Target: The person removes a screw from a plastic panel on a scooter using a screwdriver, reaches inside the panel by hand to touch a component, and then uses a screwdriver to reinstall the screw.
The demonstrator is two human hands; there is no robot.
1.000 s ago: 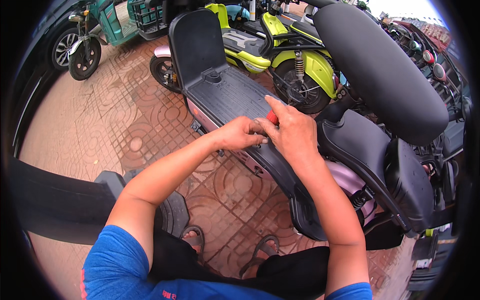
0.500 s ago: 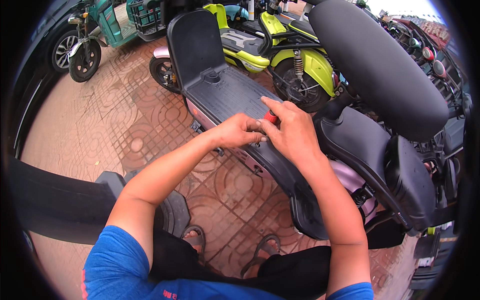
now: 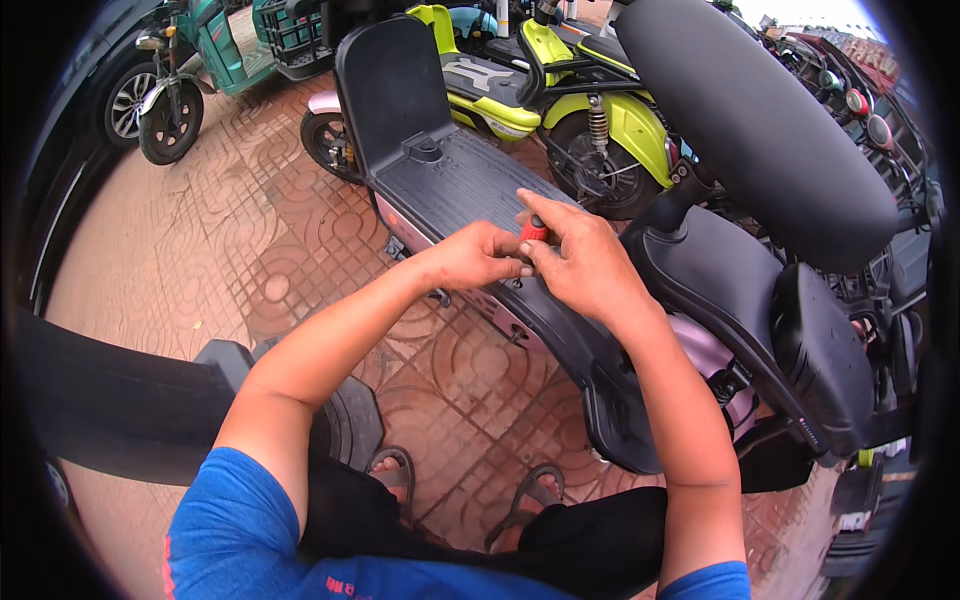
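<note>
Over the black footboard (image 3: 470, 180) of a pink electric scooter, my right hand (image 3: 588, 255) is closed round a screwdriver (image 3: 535, 230) with a red and black handle. Its handle stands roughly upright between thumb and fingers. The tip is hidden below my hands. Pressed close beside it, my left hand (image 3: 470, 256) has its thumb and fingers together at the footboard's near edge. What they pinch, if anything, cannot be made out. A small dark hole or fastener (image 3: 518, 283) shows just under the left thumb.
The scooter's black seat (image 3: 750, 130) is tipped up at the right. A yellow-green scooter (image 3: 610, 140) stands close behind. At the lower left lie a black curved tyre-like piece (image 3: 120, 400) and a dark octagonal base (image 3: 352, 425). A teal three-wheeler (image 3: 215, 50) is parked far left.
My right hand has turned slightly about the screwdriver, and more of the handle's black end now shows between its fingers. My left hand stays almost in place.
</note>
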